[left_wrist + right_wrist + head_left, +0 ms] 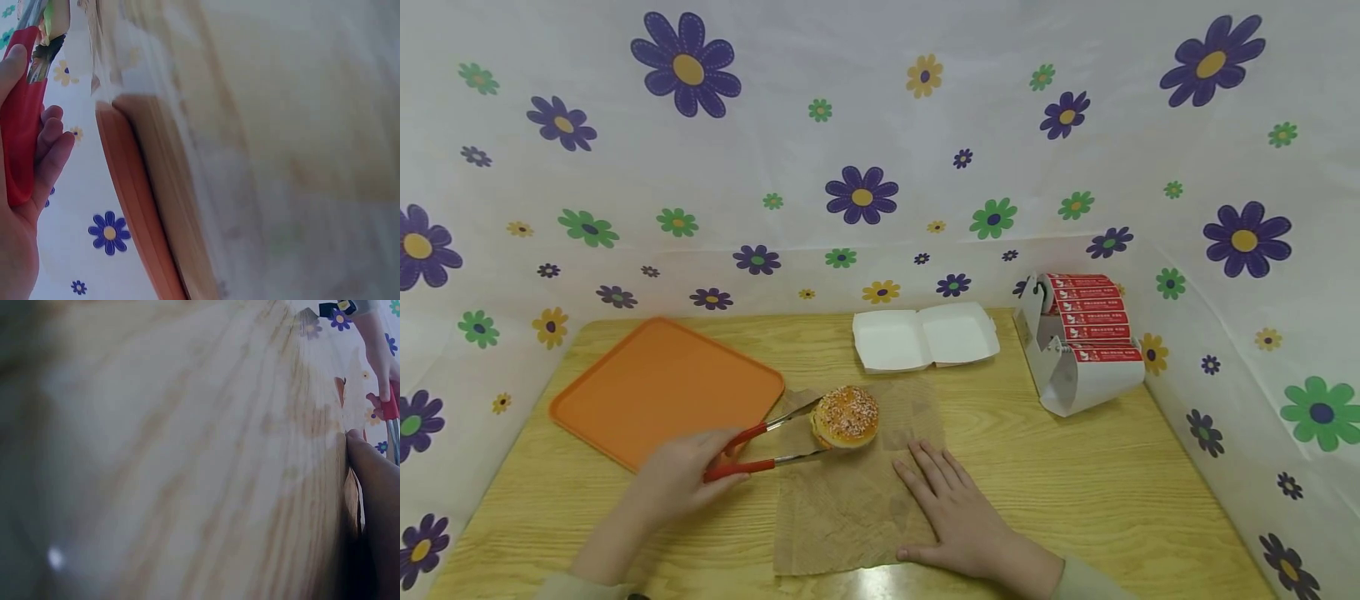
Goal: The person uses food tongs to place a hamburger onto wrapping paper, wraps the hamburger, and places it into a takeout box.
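Flowered sheet (775, 150) hangs behind and along both sides of your workspace, purple, green and yellow blooms on white. Below it, your wooden table (1045, 500), pale grain. Orange tray (662, 392) lies at your left, set cornerwise, its near edge partly behind your hand. Brown paper (842, 517) spread in front of you, creased, its upper left corner close by the tray. Dispenser (1082, 342) with red printed labels stands at far right, a strip running over its front. White box (925, 337) at the back, unfolded, both halves facing up, just beyond the paper.

Your right hand (955, 521) lies flat at the paper's right edge, fingers extended, thumb held apart, fingertips on the sheet. Your left hand (677, 479) grips the red handles of the tongs (741, 471), over the tray's near edge; the left wrist view shows thumb and fingers round them. Metal arms reach either side of the sesame burger (846, 417), which sits over the paper's upper left part, bun top up. Cannot tell whether it touches the paper.
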`<act>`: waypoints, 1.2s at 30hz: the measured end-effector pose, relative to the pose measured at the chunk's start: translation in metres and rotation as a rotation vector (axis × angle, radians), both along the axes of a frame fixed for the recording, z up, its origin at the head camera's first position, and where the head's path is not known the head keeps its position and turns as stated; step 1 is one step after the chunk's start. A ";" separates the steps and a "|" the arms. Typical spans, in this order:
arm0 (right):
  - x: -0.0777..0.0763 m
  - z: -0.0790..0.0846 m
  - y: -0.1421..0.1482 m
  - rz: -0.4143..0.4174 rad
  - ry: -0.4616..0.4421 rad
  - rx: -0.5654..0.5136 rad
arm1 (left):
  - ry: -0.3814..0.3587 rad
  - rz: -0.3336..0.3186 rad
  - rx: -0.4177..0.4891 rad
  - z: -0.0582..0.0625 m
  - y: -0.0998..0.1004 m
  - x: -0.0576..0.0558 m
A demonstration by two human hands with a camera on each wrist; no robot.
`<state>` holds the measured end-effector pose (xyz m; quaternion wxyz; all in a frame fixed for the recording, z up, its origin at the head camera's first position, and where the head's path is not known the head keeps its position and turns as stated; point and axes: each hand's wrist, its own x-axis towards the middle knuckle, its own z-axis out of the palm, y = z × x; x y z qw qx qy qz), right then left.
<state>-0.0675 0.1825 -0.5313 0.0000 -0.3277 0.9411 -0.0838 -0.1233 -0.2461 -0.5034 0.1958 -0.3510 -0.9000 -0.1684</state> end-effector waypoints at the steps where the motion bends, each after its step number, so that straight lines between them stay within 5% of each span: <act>1: 0.000 0.000 0.000 0.000 0.003 0.000 | -0.012 -0.004 0.001 0.000 0.002 0.001; 12: 0.000 0.002 0.000 0.006 0.029 0.009 | -0.137 0.008 -0.043 -0.001 0.016 0.009; 36: 0.001 0.001 0.000 -0.018 0.023 0.050 | -0.210 -0.061 -0.053 -0.012 0.017 0.012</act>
